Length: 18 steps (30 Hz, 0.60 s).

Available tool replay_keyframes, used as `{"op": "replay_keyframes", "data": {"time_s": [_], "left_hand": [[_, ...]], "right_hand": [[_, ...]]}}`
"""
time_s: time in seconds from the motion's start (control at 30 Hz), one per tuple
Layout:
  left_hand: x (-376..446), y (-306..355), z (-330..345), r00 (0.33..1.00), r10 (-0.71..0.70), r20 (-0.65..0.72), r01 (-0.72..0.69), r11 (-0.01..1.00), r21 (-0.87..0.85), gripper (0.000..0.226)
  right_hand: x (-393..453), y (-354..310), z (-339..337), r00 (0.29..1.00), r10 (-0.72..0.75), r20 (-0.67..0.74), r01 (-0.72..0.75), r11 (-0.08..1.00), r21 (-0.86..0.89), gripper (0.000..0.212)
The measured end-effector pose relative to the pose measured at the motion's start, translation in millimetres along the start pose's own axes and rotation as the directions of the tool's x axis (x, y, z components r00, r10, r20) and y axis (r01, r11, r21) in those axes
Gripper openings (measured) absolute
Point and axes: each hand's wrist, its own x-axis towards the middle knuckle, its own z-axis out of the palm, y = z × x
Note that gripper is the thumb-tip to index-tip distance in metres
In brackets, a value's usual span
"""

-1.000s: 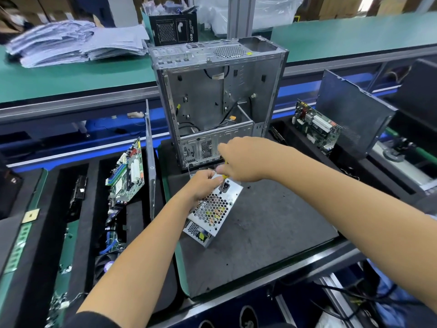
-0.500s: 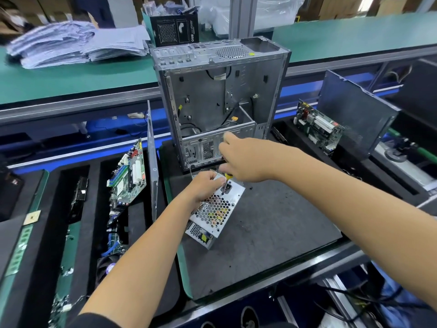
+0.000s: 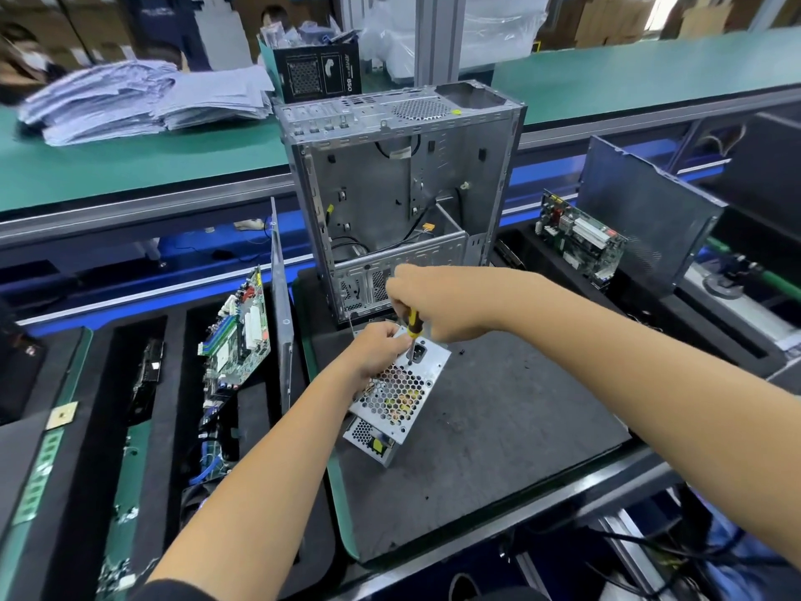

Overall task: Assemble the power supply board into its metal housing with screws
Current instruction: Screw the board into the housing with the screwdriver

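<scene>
Power supply housing point(image 3: 401, 394), a small perforated metal box with the board showing through its honeycomb grille, lies tilted on the dark work mat point(image 3: 498, 448) just in front of the open computer case point(image 3: 403, 201). Its near end rests on the mat while the far end, where the black socket point(image 3: 419, 351) sits, is propped up under the hands.

Left hand point(image 3: 376, 351) grips the far left corner of the box, fingers curled over its edge to steady it. Right hand point(image 3: 437, 303) is clenched around the yellow-and-black handle of a screwdriver point(image 3: 411, 329), whose shaft points down at the top plate just beside the socket.

Compared with a second ago, the right hand has lifted slightly, so the handle, which was almost hidden under the fist, now shows clearly, and the tool stands more upright. The box itself has barely shifted. I judge this to mean a screw near the socket is being driven or the grip is being reset between turns; the screw head is too small to make out, so how far it is seated cannot be told.

Around the mat, foam trays point(image 3: 173, 383) hold a green motherboard point(image 3: 236, 336) on the left and another circuit board point(image 3: 578, 240) on the right beside a loose side panel point(image 3: 646, 219).
</scene>
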Motion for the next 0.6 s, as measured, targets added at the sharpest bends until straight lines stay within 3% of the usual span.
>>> {"op": "replay_keyframes", "data": {"time_s": [0.2,0.3,0.4,0.5,0.6], "left_hand": [[0.8,-0.8,-1.3,1.000,-0.023,0.010,0.023,1.000,-0.016,0.025],[0.4,-0.6,-1.5,0.999,-0.022,0.023,0.023,0.999,-0.046,0.020],[0.6,-1.0,-0.6,0.999,-0.025,0.021,0.026,0.998,-0.056,0.017],[0.1,-0.4,-0.5,1.000,-0.024,0.020,0.025,0.998,-0.058,0.018],[0.0,-0.3,-1.2,0.999,-0.024,0.024,0.025,0.999,-0.036,0.015]], "right_hand": [[6.5,-2.7,4.2,0.987,0.065,-0.150,-0.108,0.946,-0.304,0.015],[4.4,1.8,2.1,0.993,0.104,-0.057,-0.110,0.988,-0.111,0.015],[5.4,2.8,0.5,1.000,-0.004,-0.015,0.004,1.000,0.016,0.015],[9.9,-1.0,2.6,0.992,0.019,-0.126,-0.032,0.994,-0.104,0.011],[11.5,-1.0,7.4,0.973,0.066,-0.223,-0.123,0.960,-0.254,0.027]]}}
